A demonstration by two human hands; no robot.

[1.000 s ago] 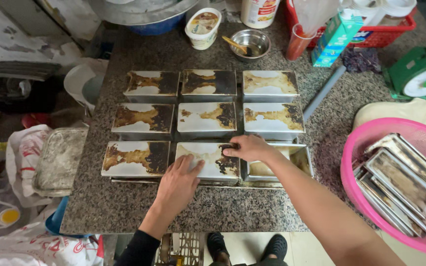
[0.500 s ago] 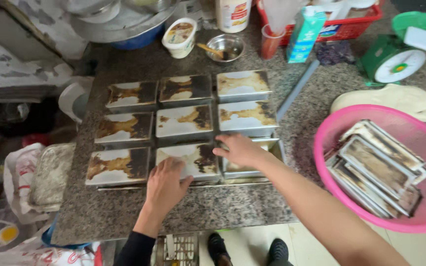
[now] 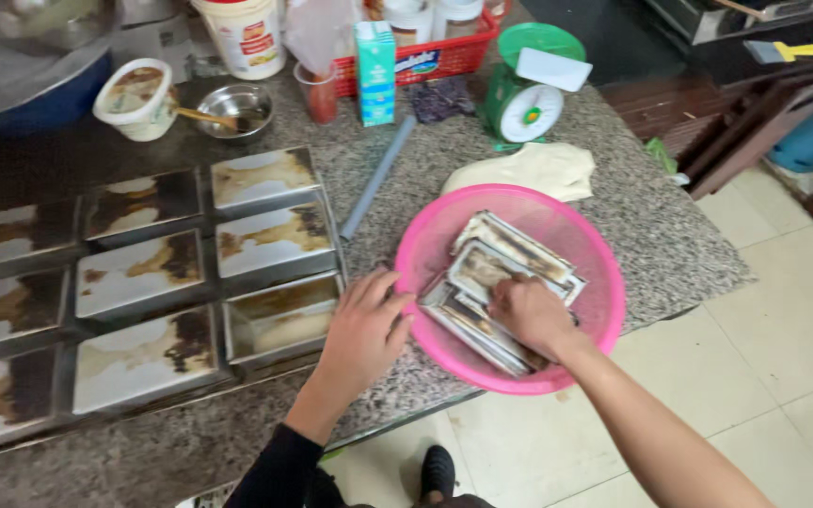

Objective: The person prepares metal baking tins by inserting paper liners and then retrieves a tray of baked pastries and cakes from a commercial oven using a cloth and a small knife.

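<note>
Right hand (image 3: 531, 315) inside the pink basin (image 3: 604, 263), palm down, fingers curled onto the stack of stained metal lids (image 3: 501, 282) lying there; whether it grips the top lid or merely presses on it cannot be told from this angle. Left hand (image 3: 361, 331) open, fingers spread, resting on the granite counter (image 3: 632, 216) just left of the basin, its fingertips at the basin's rim. Immediately left of the basin: an uncovered rectangular loaf tin (image 3: 279, 322), pale dough visible inside. Further left of the basin: rows of lidded tins (image 3: 143, 273), their lids browned and patchy. Behind the basin: a lump of pale dough (image 3: 529, 169) and a green kitchen scale (image 3: 529, 89). Behind and left of the basin: a grey rod (image 3: 378, 177) lying aslant on the counter.
</note>
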